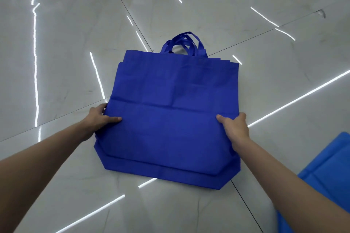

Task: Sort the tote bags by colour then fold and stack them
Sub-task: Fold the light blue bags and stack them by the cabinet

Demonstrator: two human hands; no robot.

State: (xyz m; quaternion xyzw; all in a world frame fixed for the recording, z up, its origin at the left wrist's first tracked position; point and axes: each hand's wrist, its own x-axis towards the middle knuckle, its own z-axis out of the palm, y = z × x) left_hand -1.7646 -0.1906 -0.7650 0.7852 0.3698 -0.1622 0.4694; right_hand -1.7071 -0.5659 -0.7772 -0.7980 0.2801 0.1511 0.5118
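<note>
A pile of dark blue tote bags (170, 104) lies flat on the floor in the middle of the view, handles (184, 44) pointing away from me. My left hand (101, 117) grips the left edge of the top bag, thumb on top and fingers hidden underneath. My right hand (235, 126) grips the right edge the same way. The edges of at least two more dark blue bags show beneath the top one at the near and far sides.
A lighter blue tote bag (325, 174) lies at the lower right, partly cut off by the frame and partly covered by my right forearm. The floor (66, 53) is glossy grey-white tile with dark joints and bright light reflections.
</note>
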